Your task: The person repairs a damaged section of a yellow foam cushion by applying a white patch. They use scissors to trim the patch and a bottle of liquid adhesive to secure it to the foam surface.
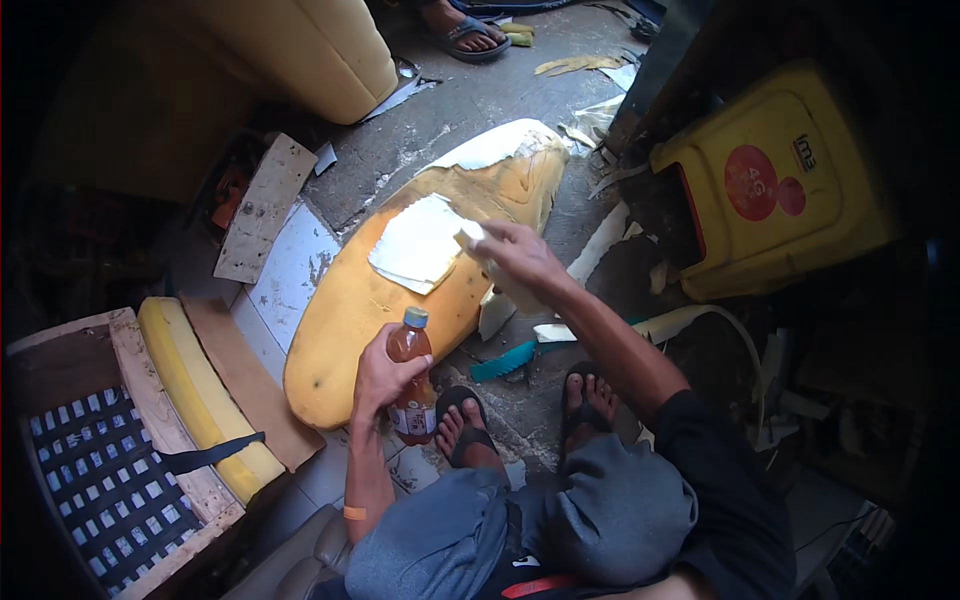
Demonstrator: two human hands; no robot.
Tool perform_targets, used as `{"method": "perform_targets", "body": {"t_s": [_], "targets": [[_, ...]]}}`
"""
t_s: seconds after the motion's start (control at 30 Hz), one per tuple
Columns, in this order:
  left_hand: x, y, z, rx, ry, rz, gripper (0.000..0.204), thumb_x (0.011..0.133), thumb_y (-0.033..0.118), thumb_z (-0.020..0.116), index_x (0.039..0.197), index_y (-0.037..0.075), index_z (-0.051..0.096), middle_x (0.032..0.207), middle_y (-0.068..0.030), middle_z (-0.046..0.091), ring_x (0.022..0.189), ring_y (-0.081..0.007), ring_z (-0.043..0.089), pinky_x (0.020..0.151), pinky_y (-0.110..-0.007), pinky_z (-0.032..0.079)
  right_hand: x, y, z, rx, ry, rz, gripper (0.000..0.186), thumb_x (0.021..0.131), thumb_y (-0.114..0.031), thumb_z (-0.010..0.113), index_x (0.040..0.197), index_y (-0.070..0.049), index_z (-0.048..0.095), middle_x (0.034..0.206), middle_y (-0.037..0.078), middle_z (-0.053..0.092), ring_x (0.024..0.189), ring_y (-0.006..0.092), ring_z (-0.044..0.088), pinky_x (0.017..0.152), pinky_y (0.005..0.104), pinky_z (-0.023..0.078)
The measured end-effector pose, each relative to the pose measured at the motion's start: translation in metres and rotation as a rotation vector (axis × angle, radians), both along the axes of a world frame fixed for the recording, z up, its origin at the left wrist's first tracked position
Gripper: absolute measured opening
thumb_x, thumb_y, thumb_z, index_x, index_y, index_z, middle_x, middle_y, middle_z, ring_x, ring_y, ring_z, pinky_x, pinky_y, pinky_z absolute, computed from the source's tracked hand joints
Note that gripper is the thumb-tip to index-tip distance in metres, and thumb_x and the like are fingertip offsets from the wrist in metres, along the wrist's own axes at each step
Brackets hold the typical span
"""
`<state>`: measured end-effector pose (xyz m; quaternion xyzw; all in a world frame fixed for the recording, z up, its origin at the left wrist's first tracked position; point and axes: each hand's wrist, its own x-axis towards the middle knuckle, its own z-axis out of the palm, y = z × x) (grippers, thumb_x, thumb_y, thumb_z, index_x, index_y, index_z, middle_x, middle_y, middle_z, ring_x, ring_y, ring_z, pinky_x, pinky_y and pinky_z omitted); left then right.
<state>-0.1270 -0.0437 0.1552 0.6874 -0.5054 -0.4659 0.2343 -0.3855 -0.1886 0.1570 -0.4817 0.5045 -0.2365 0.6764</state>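
Observation:
My left hand [380,372] is wrapped round a clear plastic bottle [412,412] with reddish-brown liquid and a grey-blue cap. The bottle stands roughly upright beside the near edge of a long orange-yellow foam seat cushion [335,340]. Pinched in my right hand [518,258] is a small pale foam piece [468,235]. That hand hovers at the right edge of a white sheet-like patch [415,245] lying on the cushion; whether the piece touches the patch, I cannot tell. White material also covers the cushion's far end.
A yellow plastic stool [780,190] lies tipped at the right. Left stands a wooden frame with woven black webbing [110,480] and a yellow foam strip [200,390]. Foam scraps [600,245] and a teal strip [503,362] litter the floor. Another person's sandalled foot [470,38] is at the back.

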Motion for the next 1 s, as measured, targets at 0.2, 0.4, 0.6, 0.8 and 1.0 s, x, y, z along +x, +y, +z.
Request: {"method": "perform_targets", "body": {"t_s": [0.2, 0.4, 0.6, 0.8, 1.0], "targets": [[-0.001, -0.036, -0.015, 0.028, 0.858, 0.385, 0.064, 0.081, 0.015, 0.076, 0.139, 0.004, 0.051, 0.095, -0.0021, 0.060, 0.078, -0.0129, 0.063, 0.065, -0.031, 0.059, 0.052, -0.089, -0.042, -0.216, 0.479, 0.029, 0.050, 0.088, -0.031, 0.065, 0.132, -0.009, 0.069, 0.100, 0.019, 0.076, 0.075, 0.0210, 0.074, 0.069, 0.0373, 0.059], [0.007, -0.037, -0.044, 0.124, 0.936, 0.354, 0.079, 0.081, 0.018, 0.075, 0.152, 0.006, 0.042, 0.109, -0.0024, 0.058, 0.088, -0.0124, 0.061, 0.070, -0.031, 0.059, 0.078, -0.105, -0.066, -0.389, 0.709, 0.078, 0.036, 0.089, -0.036, 0.065, 0.113, -0.010, 0.076, 0.107, 0.022, 0.074, 0.099, 0.0404, 0.071, 0.087, 0.0496, 0.055], [0.007, -0.033, -0.046, 0.149, 0.962, 0.375, 0.076, 0.081, 0.017, 0.076, 0.149, 0.006, 0.045, 0.103, -0.0035, 0.058, 0.085, -0.0134, 0.062, 0.069, -0.031, 0.059, 0.088, -0.108, -0.073, -0.423, 0.771, 0.152, 0.033, 0.090, -0.035, 0.064, 0.107, -0.009, 0.077, 0.107, 0.022, 0.073, 0.101, 0.0405, 0.070, 0.088, 0.0490, 0.055], [0.012, -0.024, -0.040, 0.137, 0.983, 0.425, 0.050, 0.080, 0.017, 0.080, 0.122, 0.007, 0.055, 0.097, -0.0047, 0.061, 0.080, -0.0157, 0.065, 0.067, -0.033, 0.061, 0.108, -0.097, -0.058, -0.428, 0.739, 0.167, 0.031, 0.090, -0.031, 0.063, 0.108, -0.009, 0.076, 0.112, 0.023, 0.072, 0.103, 0.0422, 0.069, 0.089, 0.0499, 0.055], [0.014, -0.017, -0.043, 0.153, 0.976, 0.419, 0.078, 0.081, 0.018, 0.076, 0.150, 0.002, 0.043, 0.106, -0.0044, 0.059, 0.086, -0.0128, 0.064, 0.070, -0.030, 0.060, 0.130, -0.082, -0.061, -0.536, 0.734, 0.218, 0.036, 0.090, -0.034, 0.065, 0.116, -0.011, 0.075, 0.112, 0.022, 0.072, 0.104, 0.0411, 0.070, 0.092, 0.0493, 0.055]]}}
